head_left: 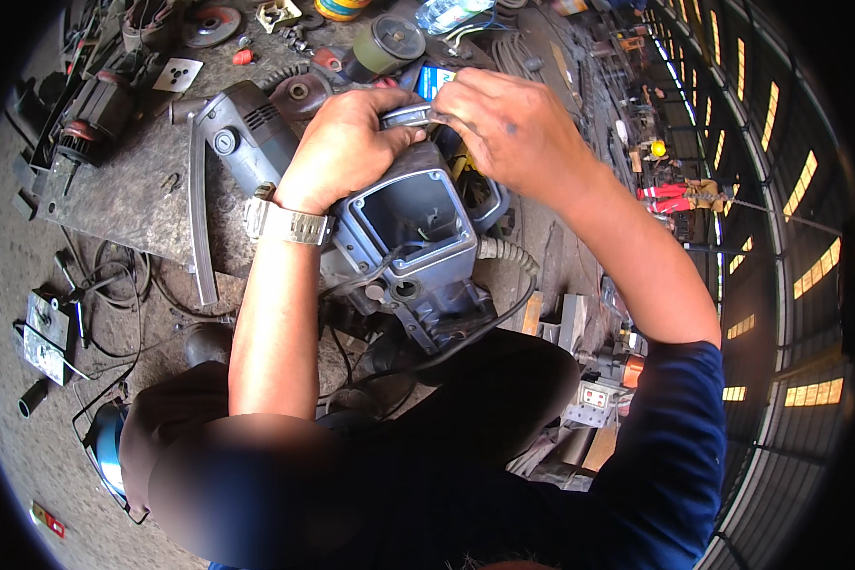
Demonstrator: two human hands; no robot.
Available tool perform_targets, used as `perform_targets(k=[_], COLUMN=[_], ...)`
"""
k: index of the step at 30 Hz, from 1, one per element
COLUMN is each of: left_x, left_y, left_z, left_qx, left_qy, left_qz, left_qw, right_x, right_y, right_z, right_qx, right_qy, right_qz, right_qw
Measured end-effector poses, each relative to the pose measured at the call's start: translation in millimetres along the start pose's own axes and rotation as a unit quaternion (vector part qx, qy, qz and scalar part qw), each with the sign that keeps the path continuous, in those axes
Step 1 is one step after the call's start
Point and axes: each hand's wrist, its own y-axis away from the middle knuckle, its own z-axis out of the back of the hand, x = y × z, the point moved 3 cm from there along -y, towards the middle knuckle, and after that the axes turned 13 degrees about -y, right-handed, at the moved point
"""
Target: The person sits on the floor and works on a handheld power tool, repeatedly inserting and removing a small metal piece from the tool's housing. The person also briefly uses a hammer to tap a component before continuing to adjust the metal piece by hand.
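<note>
My left hand, with a metal-banded watch on its wrist, is closed around one end of a small curved grey metal part. At that part's other end, my right hand pinches with bent fingers; the fingertips are partly hidden. Just below both hands a grey metal tool housing lies tilted, its rectangular opening facing up with loose wire inside. A ribbed cable sleeve comes out of its right side. Left of my left hand lies a grey power-tool body with slotted vents.
A metal plate lies on the left, with a long grey strip across its edge. A motor armature, a grinding disc and a round olive canister are farther off. Cables coil on the ground. A person is far right.
</note>
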Motion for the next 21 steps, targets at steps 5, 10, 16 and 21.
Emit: perform_targets(k=[5, 10, 16, 21], left_x=[-1.2, 0.1, 2.5, 2.7], left_y=[1.2, 0.8, 0.9, 0.4], left_z=[1.7, 0.4, 1.8, 0.2], left_qx=[0.008, 0.011, 0.002, 0.019], left_qy=[-0.049, -0.056, -0.049, -0.033], left_qz=[-0.011, -0.014, -0.009, 0.002], left_qw=[0.999, 0.998, 0.999, 0.999], right_x=[-2.5, -15.2, -1.6, -10.1], right_y=[5.1, 1.7, 9.4, 29.5], right_z=[-1.1, -0.8, 0.0, -2.3], right_qx=[-0.038, -0.045, 0.035, -0.113], right_qy=[-0.027, -0.059, -0.016, -0.11], right_qz=[-0.014, -0.026, 0.045, -0.055], right_qw=[0.999, 0.997, 0.998, 0.986])
